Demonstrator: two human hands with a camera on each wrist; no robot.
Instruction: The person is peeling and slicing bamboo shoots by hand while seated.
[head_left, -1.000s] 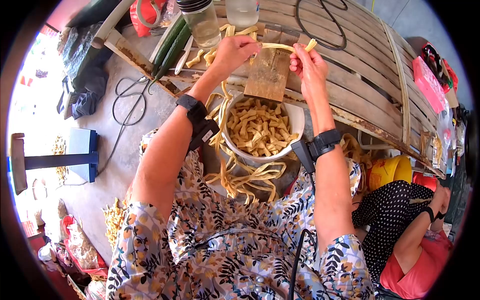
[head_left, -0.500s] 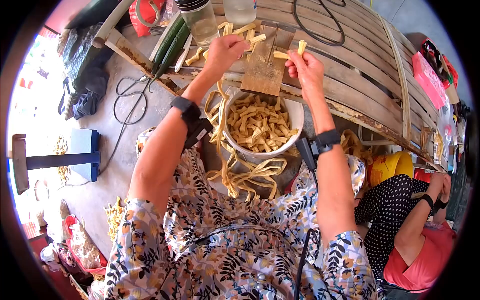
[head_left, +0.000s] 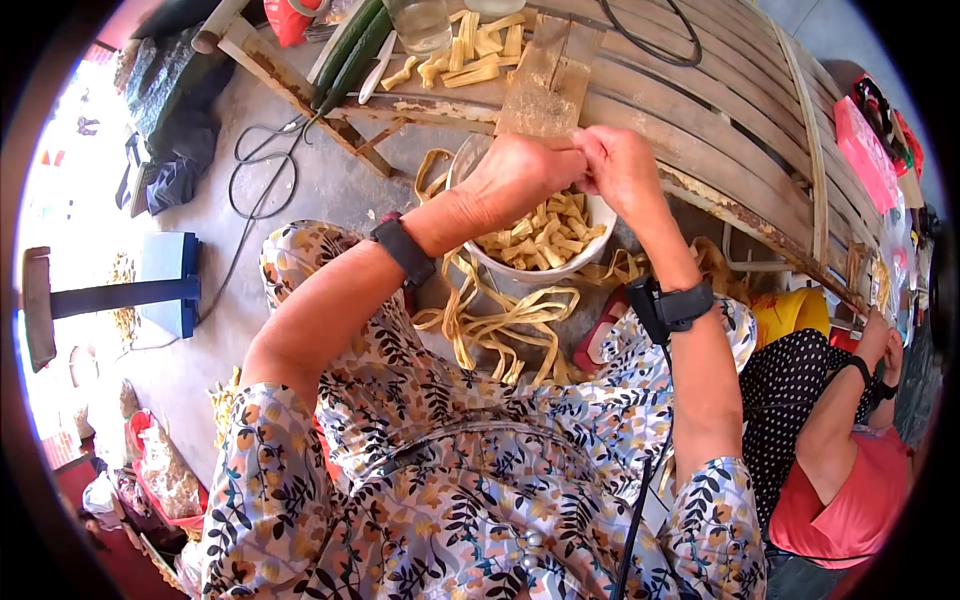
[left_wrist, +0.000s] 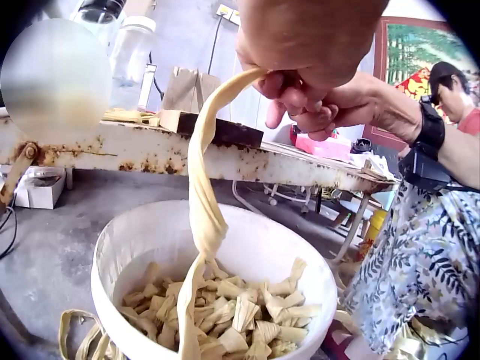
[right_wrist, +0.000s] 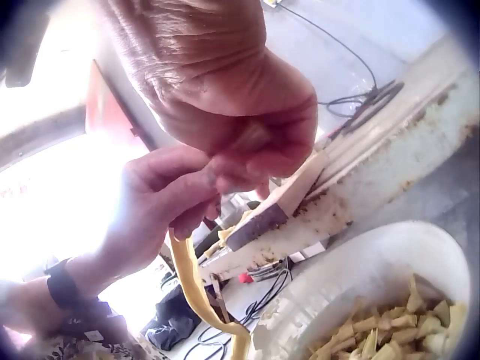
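Observation:
Both hands meet above the white bucket [head_left: 600, 215], near the front end of a wooden board [head_left: 545, 95]. The left hand [head_left: 525, 172] pinches a long pale yellow strip [left_wrist: 201, 187], which hangs down twisted over the bucket in the left wrist view. Curled against it is the right hand [head_left: 622, 172]; in the right wrist view a bit of pale strip shows inside its fingers. Short knotted yellow pieces [left_wrist: 244, 311] fill much of the bucket. More pieces [head_left: 480, 62] lie on the slatted bench left of the board. The fingertips are largely hidden from the head view.
Cucumbers [head_left: 350, 60] and a jar [head_left: 420, 25] stand or lie at the bench's left. Loose strips [head_left: 510, 320] trail below the bucket. A black cable [head_left: 665, 50] lies on the bench; a blue box [head_left: 172, 285] is on the floor. Another person [head_left: 850, 470] sits at right.
The hands have come together and moved down over the bucket from above the board. A piece that was in the left hand is out of it, and it holds a long strip now.

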